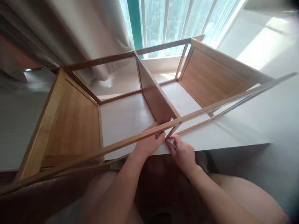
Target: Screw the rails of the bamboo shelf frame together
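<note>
A wooden cabinet frame (130,139) stands in front of me, with a brown divider panel (154,93) across its middle. My left hand (149,143) reaches under the front top rail and is closed around the front lower part of the divider; the rail hides some of its fingers. On the other side of the divider's front post (172,132), my right hand (183,154) has its thumb and fingers pinched together at the post's foot. Whether a small part sits between those fingertips is too small to tell.
Side panels close the frame at the left (72,121) and right (215,74). White board (235,132) lies beneath the frame and extends to the right. Behind stand a beige curtain (93,28) and a barred window (173,21). My bare legs flank the work.
</note>
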The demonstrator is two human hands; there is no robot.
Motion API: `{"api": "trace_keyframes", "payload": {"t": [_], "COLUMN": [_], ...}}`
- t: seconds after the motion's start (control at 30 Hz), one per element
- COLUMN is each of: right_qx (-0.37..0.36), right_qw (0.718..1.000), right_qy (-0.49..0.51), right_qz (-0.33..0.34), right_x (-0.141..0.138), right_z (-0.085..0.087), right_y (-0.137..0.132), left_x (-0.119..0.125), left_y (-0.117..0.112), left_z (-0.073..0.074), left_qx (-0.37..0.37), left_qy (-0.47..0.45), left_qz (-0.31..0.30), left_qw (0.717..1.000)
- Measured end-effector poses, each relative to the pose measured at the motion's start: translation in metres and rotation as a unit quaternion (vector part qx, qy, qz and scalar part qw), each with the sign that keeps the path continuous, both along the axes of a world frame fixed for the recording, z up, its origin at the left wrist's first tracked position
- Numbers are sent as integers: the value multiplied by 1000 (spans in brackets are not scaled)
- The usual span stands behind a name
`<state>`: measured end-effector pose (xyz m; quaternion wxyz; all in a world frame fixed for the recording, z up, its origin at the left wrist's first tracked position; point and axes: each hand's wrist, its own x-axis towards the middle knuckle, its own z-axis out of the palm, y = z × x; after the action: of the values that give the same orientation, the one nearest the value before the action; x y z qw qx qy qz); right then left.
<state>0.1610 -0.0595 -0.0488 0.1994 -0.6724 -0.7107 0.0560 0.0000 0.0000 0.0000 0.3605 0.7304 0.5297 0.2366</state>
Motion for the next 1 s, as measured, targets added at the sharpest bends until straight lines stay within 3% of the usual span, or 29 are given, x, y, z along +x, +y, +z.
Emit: {"api": "trace_keyframes", "payload": {"t": [0.17,0.37,0.73,1.0], "right_qx": [-10,-14,-36,-63], "right_qw": [999,999,999,998], "right_qy": [21,29,6,2], "right_qz": [22,44,18,-22], "right_x": [5,2,-4,-10], "right_z": [6,15,18,23], "right_y": [1,0,1,0], "left_x": [-3,-6,-3,-10], "left_y": [-3,-2,-2,5], "left_z": [9,1,-2,-2], "left_qx": [16,39,49,63], "left_qy": [17,23,2,10], "left_qz": [-46,-49,-38,-83], "left_qw": [999,998,998,995]}}
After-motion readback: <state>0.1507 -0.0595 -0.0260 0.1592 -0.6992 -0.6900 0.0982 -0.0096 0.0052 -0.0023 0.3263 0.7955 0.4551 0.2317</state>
